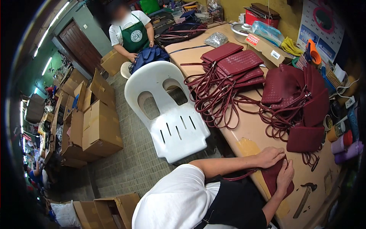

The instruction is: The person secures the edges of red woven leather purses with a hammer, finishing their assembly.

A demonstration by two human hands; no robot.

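Note:
A burgundy pouch (270, 178) lies at the near edge of the table, partly covered by both hands. My left hand (270, 157) is closed with its fingers curled on the pouch's far edge. My right hand (284, 176) grips the same pouch from the other side, fingertips close to the left hand. What the fingertips pinch is hidden. A thin burgundy strap (240, 176) trails from the pouch past the table edge. A hammer (304, 198) lies just to the right of my right hand. Another small burgundy pouch (305, 139) lies beyond my hands.
Stacked burgundy bags (240, 63) with looped straps cover the table's (244, 131) far part, beside another bag pile (316, 91). A white plastic chair (171, 126) stands left of the table. A person in a green apron (133, 36) handles dark blue fabric (148, 57). Cardboard boxes (101, 128) line the floor.

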